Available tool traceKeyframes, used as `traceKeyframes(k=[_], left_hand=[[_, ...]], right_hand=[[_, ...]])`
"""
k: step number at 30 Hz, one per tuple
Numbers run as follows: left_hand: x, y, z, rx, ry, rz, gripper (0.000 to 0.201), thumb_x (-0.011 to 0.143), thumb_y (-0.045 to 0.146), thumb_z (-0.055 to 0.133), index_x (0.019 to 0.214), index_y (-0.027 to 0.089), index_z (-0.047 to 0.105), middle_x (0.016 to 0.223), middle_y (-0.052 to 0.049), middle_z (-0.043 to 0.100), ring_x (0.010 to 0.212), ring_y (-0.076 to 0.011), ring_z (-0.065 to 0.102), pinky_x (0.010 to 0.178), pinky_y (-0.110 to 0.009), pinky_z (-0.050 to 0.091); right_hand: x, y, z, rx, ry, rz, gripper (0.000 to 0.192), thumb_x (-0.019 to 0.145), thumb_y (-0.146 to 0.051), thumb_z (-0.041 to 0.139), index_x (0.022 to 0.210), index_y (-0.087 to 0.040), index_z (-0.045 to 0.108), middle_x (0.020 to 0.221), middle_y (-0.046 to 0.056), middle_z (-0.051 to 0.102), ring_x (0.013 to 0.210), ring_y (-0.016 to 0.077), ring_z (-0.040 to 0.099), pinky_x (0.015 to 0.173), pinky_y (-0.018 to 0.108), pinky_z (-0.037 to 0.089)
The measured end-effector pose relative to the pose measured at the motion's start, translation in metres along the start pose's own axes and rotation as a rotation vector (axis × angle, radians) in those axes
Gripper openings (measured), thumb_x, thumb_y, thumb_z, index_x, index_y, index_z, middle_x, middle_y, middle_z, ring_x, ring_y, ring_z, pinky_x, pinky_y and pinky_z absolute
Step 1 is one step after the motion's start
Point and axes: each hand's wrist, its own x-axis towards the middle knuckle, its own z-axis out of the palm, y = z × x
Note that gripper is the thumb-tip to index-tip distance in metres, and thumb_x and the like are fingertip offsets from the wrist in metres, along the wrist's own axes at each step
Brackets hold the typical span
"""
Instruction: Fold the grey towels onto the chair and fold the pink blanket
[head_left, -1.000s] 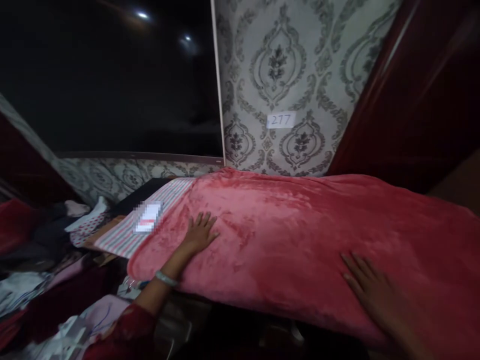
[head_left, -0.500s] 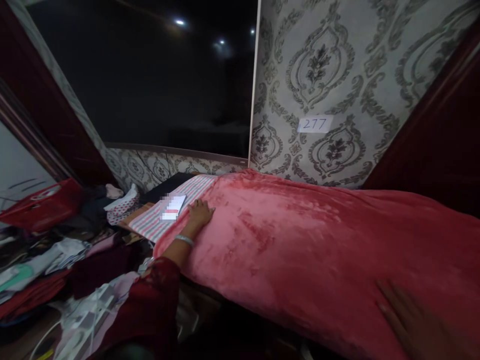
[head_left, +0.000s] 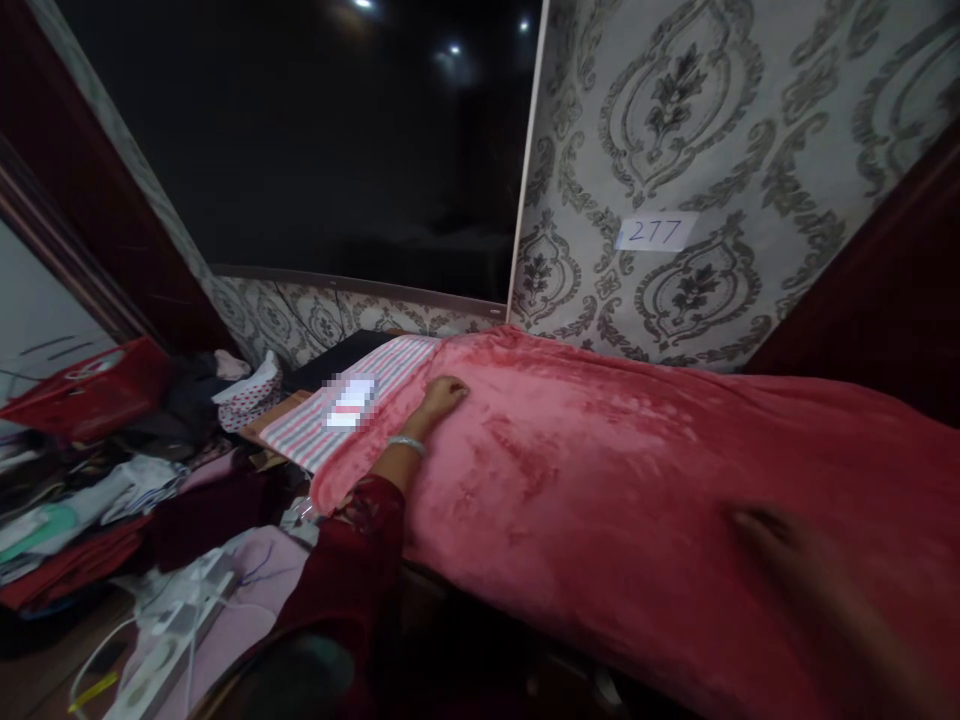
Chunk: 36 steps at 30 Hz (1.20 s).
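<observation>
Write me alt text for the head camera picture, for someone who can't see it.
Two bare hands press flat on a red fleece blanket spread over a raised surface: the left hand near its far edge beside a striped cloth, the right hand blurred at lower right. Patterned wallpaper bears a label reading 277.

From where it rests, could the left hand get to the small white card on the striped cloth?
Probably yes. The left hand lies on the pink blanket at its edge, with the white card just beside it on the striped cloth; nothing stands between them.
</observation>
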Motion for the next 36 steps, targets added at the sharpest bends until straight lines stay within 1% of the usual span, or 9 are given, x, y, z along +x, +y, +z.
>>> traceKeyframes(k=[3,8,13,17,20,23,26,33,36], left_hand=[[0.017,0.005,0.005,-0.074,-0.028,0.024,0.025,0.083,0.022,0.054,0.091,0.010,0.074,0.095,-0.011,0.075,0.086,-0.0182,0.068,0.082,-0.029,0.053],[0.026,0.014,0.013,-0.118,-0.099,0.112,0.018,0.079,0.028,0.061,0.081,0.014,0.073,0.091,-0.008,0.073,0.085,-0.0178,0.065,0.084,-0.032,0.053],[0.018,0.007,0.016,-0.081,-0.111,0.169,0.014,0.076,0.030,0.067,0.083,0.019,0.072,0.096,-0.006,0.072,0.096,-0.0198,0.063,0.099,-0.038,0.047],[0.021,0.000,0.021,-0.069,-0.118,0.184,0.015,0.078,0.032,0.066,0.085,0.020,0.070,0.099,-0.005,0.071,0.101,-0.0209,0.060,0.100,-0.038,0.044],[0.026,-0.002,0.025,-0.055,-0.129,0.192,0.011,0.077,0.030,0.065,0.081,0.020,0.068,0.095,-0.005,0.069,0.098,-0.0205,0.059,0.100,-0.038,0.043],[0.028,-0.001,0.027,-0.031,-0.133,0.198,0.010,0.078,0.028,0.064,0.073,0.019,0.066,0.090,-0.005,0.067,0.093,-0.0202,0.057,0.097,-0.039,0.043],[0.027,0.004,0.025,-0.008,-0.115,0.202,0.012,0.078,0.027,0.062,0.069,0.020,0.062,0.088,-0.005,0.066,0.092,-0.0206,0.056,0.097,-0.039,0.043],[0.021,0.022,0.016,-0.007,-0.019,0.250,0.013,0.083,0.026,0.051,0.071,0.022,0.054,0.097,-0.008,0.069,0.100,-0.0219,0.059,0.100,-0.040,0.043],[0.018,0.029,0.011,-0.047,0.032,0.246,0.015,0.086,0.030,0.046,0.074,0.023,0.052,0.092,-0.007,0.069,0.093,-0.0218,0.060,0.092,-0.038,0.047]], right_hand=[[0.049,-0.032,0.011,0.328,-0.040,0.085,0.041,0.072,-0.058,0.052,0.080,-0.022,0.071,0.087,0.016,0.075,0.081,0.0323,0.071,0.076,0.046,0.057],[0.100,-0.072,0.046,0.552,-0.007,0.074,0.034,0.070,-0.055,0.059,0.071,-0.021,0.064,0.075,0.008,0.071,0.073,0.0223,0.065,0.071,0.036,0.054],[0.093,-0.079,0.078,0.605,-0.072,0.005,0.035,0.067,-0.053,0.069,0.076,-0.020,0.069,0.073,0.005,0.070,0.069,0.0200,0.062,0.067,0.033,0.051],[0.088,-0.072,0.082,0.633,-0.140,-0.032,0.038,0.072,-0.053,0.069,0.087,-0.018,0.071,0.080,0.006,0.070,0.072,0.0196,0.062,0.068,0.033,0.051],[0.090,-0.071,0.081,0.552,-0.153,-0.060,0.027,0.076,-0.042,0.066,0.087,-0.018,0.071,0.082,0.006,0.070,0.074,0.0195,0.062,0.070,0.032,0.050],[0.092,-0.076,0.081,0.373,-0.111,-0.126,0.013,0.080,-0.029,0.059,0.080,-0.019,0.068,0.082,0.006,0.069,0.077,0.0199,0.061,0.075,0.033,0.049],[0.091,-0.082,0.080,0.267,-0.075,-0.155,0.011,0.081,-0.022,0.054,0.076,-0.020,0.064,0.082,0.006,0.068,0.080,0.0206,0.060,0.078,0.033,0.047],[0.091,-0.090,0.081,0.214,0.070,-0.147,0.015,0.084,-0.022,0.047,0.072,-0.022,0.056,0.081,0.010,0.065,0.081,0.0237,0.056,0.078,0.036,0.044],[0.090,-0.093,0.079,0.249,0.166,-0.152,0.016,0.086,-0.025,0.045,0.073,-0.022,0.055,0.078,0.009,0.063,0.077,0.0236,0.055,0.075,0.036,0.044]])
